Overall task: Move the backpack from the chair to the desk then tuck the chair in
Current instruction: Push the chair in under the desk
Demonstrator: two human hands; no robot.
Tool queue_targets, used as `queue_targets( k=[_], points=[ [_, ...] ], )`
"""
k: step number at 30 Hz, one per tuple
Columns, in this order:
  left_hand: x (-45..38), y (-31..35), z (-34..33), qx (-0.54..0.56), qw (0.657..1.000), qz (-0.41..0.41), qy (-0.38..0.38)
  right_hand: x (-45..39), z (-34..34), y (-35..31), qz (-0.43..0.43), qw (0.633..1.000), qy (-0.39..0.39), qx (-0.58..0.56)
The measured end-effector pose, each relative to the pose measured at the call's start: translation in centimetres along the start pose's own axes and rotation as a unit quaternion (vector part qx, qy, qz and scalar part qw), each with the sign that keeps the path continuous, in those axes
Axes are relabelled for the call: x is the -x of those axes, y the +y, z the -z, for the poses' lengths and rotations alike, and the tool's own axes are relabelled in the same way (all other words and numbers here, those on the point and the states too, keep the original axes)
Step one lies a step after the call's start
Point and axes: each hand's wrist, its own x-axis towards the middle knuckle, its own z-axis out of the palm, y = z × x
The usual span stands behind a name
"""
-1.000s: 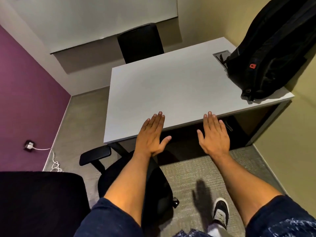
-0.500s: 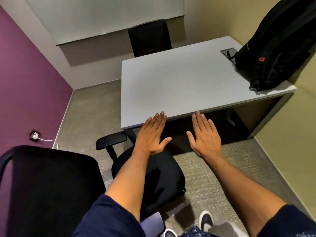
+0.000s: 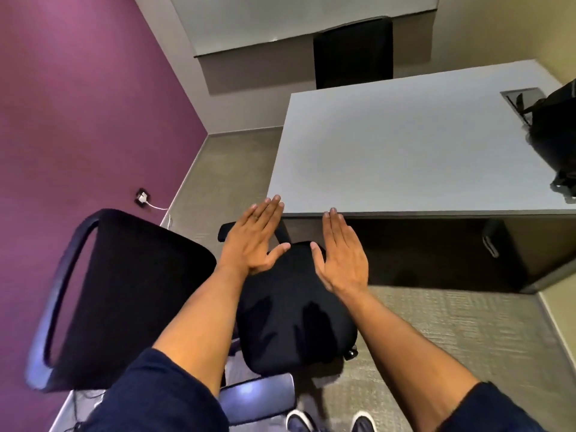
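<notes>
Backpack sits at the worktop's far right edge; office chair stands out from it, untucked.

We hold our left hand and right hand flat, fingers spread, empty, above the seat. We judge the chair light-rolling on casters, its padded seat soft; the rigid backrest frame offers the firmest hold.

Two dark navy short fabric sleeves, the left one and the right one, end above the elbows and leave both forearms bare. Both hands, left and right, wear no rings, watch or gloves. Low in view are two dark shoes with white toe caps.
</notes>
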Motion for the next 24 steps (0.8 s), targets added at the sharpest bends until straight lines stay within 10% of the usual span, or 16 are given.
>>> queue_targets(
  k=[24],
  points=[
    [11.4, -32.0, -2.0, -0.061, 0.989, -0.063, -0.123, 0.0, -7.5, -30.1, 0.059, 0.996, 0.027, -0.06]
  ],
)
